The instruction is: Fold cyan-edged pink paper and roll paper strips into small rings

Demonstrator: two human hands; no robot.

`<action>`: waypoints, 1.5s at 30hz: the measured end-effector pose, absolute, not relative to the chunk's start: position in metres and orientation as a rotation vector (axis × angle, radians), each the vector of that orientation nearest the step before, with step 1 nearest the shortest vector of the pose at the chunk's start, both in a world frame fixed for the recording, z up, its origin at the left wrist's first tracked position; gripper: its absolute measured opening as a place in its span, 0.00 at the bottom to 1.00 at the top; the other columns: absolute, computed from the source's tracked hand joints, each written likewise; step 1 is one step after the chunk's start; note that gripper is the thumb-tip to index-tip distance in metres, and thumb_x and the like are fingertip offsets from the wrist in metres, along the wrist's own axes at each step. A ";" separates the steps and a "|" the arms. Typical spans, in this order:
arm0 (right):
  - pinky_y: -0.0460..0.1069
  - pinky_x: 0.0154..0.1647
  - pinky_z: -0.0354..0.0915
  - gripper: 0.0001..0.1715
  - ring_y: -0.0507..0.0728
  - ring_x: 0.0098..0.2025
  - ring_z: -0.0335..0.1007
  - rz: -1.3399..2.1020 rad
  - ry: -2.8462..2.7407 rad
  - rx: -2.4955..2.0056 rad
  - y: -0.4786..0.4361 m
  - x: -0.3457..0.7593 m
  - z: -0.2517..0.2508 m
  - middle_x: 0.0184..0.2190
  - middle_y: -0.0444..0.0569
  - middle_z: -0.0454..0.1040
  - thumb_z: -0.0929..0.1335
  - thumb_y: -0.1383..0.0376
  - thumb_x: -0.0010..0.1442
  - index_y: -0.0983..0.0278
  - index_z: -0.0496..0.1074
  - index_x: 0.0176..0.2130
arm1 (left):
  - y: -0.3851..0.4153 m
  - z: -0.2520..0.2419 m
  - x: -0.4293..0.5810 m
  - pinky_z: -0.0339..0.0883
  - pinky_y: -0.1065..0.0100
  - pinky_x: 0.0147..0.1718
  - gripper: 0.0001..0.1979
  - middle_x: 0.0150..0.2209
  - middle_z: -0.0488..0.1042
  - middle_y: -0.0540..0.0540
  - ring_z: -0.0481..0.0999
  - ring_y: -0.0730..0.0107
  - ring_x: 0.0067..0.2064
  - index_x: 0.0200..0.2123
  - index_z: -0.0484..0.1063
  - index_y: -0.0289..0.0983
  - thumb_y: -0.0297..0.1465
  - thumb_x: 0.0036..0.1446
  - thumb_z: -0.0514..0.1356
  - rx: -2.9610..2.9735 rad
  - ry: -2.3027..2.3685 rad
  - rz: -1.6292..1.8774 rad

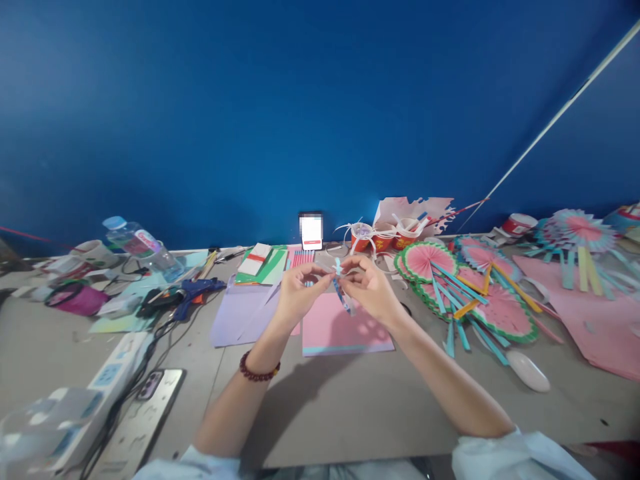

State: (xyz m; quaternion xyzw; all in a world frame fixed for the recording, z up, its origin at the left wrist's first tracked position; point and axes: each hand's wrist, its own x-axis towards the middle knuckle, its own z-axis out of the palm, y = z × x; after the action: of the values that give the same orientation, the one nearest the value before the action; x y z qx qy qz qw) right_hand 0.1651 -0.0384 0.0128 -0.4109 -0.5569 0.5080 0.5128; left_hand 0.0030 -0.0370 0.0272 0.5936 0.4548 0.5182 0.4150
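Above the pink paper sheet, both hands meet in the middle of the view. A narrow blue strip with a paler top end hangs between them, its material too small to make out. Thumb and finger of my left hand are pinched together at the strip's left side. My right hand grips the same strip from the right, also in a pinch. The pink sheet has a pale blue band along its near edge. To its left lies a lilac paper sheet, partly behind my left hand.
A lit phone leans on the blue wall. Paper cups stand at the back, right of it. Watermelon-patterned paper fans lie to the right, near a white computer mouse. Leftward are a blue glue gun, a bottle and a power strip.
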 end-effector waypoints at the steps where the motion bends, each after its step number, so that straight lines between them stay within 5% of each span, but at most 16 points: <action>1: 0.46 0.31 0.67 0.18 0.49 0.29 0.69 1.221 -1.317 -0.994 -0.039 0.165 0.014 0.34 0.42 0.68 0.73 0.62 0.48 0.60 0.66 0.38 | -0.037 0.027 0.004 0.67 0.71 0.27 0.06 0.26 0.77 0.47 0.74 0.70 0.28 0.26 0.77 0.37 0.34 0.46 0.67 1.491 1.148 1.317; 15: 0.48 0.37 0.69 0.22 0.50 0.30 0.73 1.526 -1.008 -0.930 -0.032 0.167 0.015 0.28 0.40 0.73 0.77 0.65 0.39 0.63 0.70 0.35 | -0.046 0.026 0.012 0.69 0.71 0.28 0.04 0.31 0.79 0.46 0.76 0.70 0.30 0.30 0.78 0.38 0.30 0.51 0.63 1.688 1.174 1.495; 24: 0.46 0.28 0.68 0.26 0.49 0.24 0.72 1.744 -0.945 -0.906 -0.029 0.165 0.011 0.25 0.41 0.76 0.79 0.58 0.38 0.63 0.69 0.35 | -0.043 0.017 0.011 0.72 0.71 0.30 0.04 0.34 0.80 0.46 0.77 0.71 0.33 0.32 0.78 0.38 0.28 0.54 0.61 1.900 1.107 1.606; 33: 0.42 0.17 0.58 0.27 0.47 0.18 0.64 1.693 -1.036 -0.880 -0.029 0.163 0.011 0.20 0.38 0.73 0.77 0.55 0.43 0.62 0.66 0.38 | -0.042 0.019 0.011 0.71 0.72 0.30 0.04 0.32 0.79 0.47 0.76 0.72 0.31 0.31 0.77 0.37 0.27 0.54 0.62 1.929 1.128 1.670; 39: 0.43 0.17 0.59 0.28 0.51 0.22 0.72 1.593 -1.071 -0.936 -0.035 0.161 0.018 0.24 0.38 0.73 0.76 0.55 0.43 0.61 0.63 0.40 | -0.043 0.020 0.012 0.71 0.72 0.29 0.04 0.32 0.79 0.47 0.76 0.72 0.31 0.32 0.77 0.37 0.27 0.54 0.61 1.879 1.153 1.643; 45: 0.44 0.19 0.58 0.24 0.48 0.18 0.67 1.372 -1.143 -0.972 -0.040 0.160 0.020 0.25 0.36 0.72 0.74 0.58 0.48 0.60 0.63 0.42 | -0.042 0.018 0.013 0.71 0.72 0.27 0.04 0.32 0.79 0.46 0.76 0.72 0.29 0.32 0.77 0.37 0.30 0.54 0.63 1.748 1.163 1.603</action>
State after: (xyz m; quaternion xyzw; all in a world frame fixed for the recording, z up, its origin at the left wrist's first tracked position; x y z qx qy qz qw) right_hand 0.1600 -0.0396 0.0201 -0.4064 -0.4780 0.5739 0.5263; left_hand 0.0128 -0.0416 0.0177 0.6412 0.4267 0.5879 0.2474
